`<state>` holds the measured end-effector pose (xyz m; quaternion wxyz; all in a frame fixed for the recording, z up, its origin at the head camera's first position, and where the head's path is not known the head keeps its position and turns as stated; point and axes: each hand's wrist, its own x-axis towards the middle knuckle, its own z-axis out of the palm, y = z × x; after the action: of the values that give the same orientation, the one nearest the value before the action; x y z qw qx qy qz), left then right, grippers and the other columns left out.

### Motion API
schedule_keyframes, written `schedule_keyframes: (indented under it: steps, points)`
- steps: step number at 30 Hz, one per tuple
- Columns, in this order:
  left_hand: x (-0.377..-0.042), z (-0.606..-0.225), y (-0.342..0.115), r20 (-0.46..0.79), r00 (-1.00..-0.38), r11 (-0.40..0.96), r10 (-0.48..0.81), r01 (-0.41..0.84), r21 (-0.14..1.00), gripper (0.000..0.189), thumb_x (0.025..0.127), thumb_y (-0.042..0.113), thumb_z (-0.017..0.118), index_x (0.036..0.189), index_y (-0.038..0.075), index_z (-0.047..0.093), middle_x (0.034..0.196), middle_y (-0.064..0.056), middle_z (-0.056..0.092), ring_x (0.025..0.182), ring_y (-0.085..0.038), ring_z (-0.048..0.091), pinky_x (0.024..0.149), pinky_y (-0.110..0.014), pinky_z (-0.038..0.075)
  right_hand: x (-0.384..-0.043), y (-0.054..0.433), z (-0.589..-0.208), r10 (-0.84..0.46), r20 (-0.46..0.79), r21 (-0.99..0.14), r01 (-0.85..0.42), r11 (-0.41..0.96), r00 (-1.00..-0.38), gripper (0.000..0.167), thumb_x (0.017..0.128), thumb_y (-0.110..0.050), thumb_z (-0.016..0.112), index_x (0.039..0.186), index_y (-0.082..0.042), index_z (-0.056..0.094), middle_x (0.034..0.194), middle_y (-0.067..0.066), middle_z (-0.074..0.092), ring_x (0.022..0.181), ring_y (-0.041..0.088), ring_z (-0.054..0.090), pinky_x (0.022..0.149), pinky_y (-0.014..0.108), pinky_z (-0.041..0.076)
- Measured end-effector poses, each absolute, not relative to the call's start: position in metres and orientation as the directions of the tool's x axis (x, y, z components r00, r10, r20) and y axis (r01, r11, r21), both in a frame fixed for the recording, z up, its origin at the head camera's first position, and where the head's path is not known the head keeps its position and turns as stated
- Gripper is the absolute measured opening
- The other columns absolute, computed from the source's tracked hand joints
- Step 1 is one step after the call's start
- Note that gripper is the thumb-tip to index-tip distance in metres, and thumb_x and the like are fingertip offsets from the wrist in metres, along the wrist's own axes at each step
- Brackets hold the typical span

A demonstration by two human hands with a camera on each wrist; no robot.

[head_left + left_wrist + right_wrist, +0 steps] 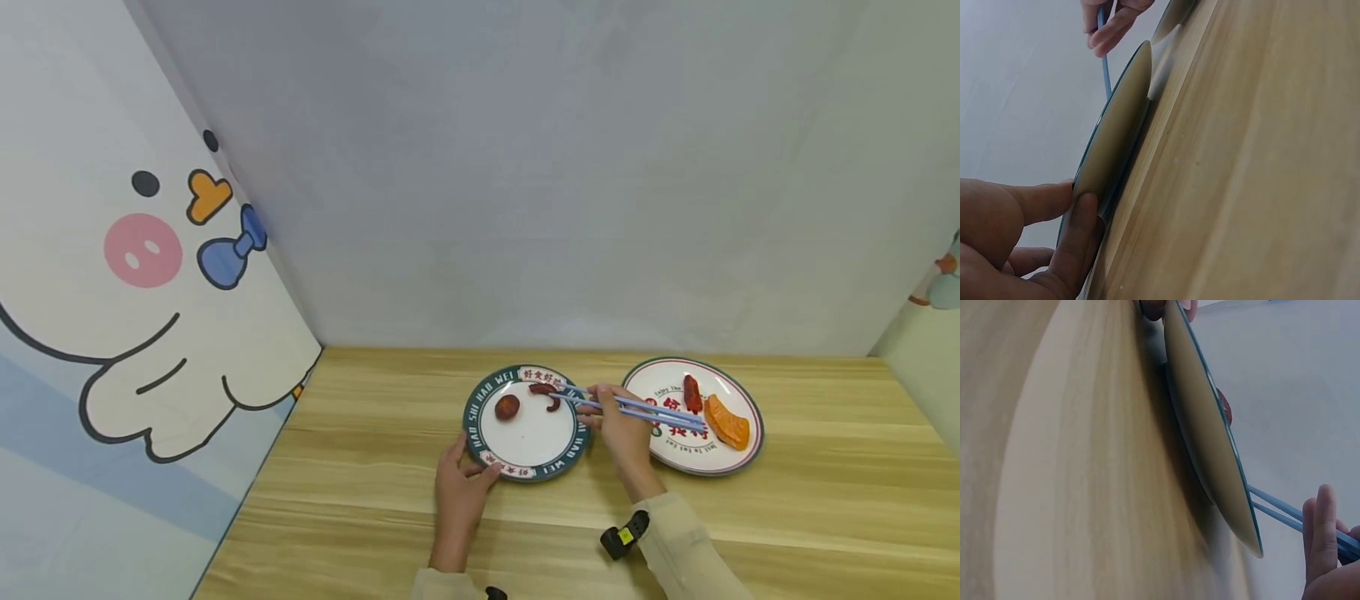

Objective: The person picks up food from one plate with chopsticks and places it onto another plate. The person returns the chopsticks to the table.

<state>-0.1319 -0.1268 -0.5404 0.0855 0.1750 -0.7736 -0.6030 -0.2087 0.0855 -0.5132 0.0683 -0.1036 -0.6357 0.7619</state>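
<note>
My left hand grips the near left rim of a round plate with a green patterned border. In the left wrist view the thumb lies at the rim and fingers press the plate's underside. My right hand holds a pair of light blue chopsticks, their tips over the plate's right side. Near those tips lies a curved, dark reddish-brown food piece; whether they touch it I cannot tell. Left of it on the plate sits a round, dark reddish-brown piece.
To the right stands an oval white plate with red print, partly behind the right hand. On it lie a red food piece and an orange, salmon-like slice. A pale wall rises behind the wooden table.
</note>
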Motion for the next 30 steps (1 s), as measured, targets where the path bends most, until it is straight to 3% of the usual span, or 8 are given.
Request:
schedule_keyframes:
  steps: [19, 30]
  points:
    - [-0.1316, -0.5426, -0.1276, -0.083, -0.927, 0.215, -0.365, -0.17, 0.962, 0.075, 0.087, -0.006, 0.08, 0.153, -0.011, 0.045, 0.149, -0.03, 0.049, 0.094, -0.024, 0.068, 0.072, -0.027, 0.063, -0.2156, 0.0801, -0.5194, 0.227, -0.091, -0.984, 0.053, -0.169, -0.97, 0.034, 0.112, -0.01, 0.049, 0.119, 0.02, 0.064, 0.109, 0.033, 0.072, 0.076, 0.008, 0.075, 0.073, 0.025, 0.065]
    - [-0.1318, -0.5443, -0.1283, -0.081, -0.927, 0.207, -0.366, -0.166, 0.964, 0.075, 0.087, -0.007, 0.08, 0.153, -0.012, 0.045, 0.149, -0.031, 0.049, 0.093, -0.023, 0.068, 0.072, -0.026, 0.063, -0.2165, 0.0753, -0.5204, 0.208, -0.022, -0.999, 0.015, -0.038, -0.978, 0.031, 0.111, -0.009, 0.053, 0.118, 0.019, 0.066, 0.112, 0.04, 0.069, 0.071, 0.003, 0.073, 0.072, 0.023, 0.064]
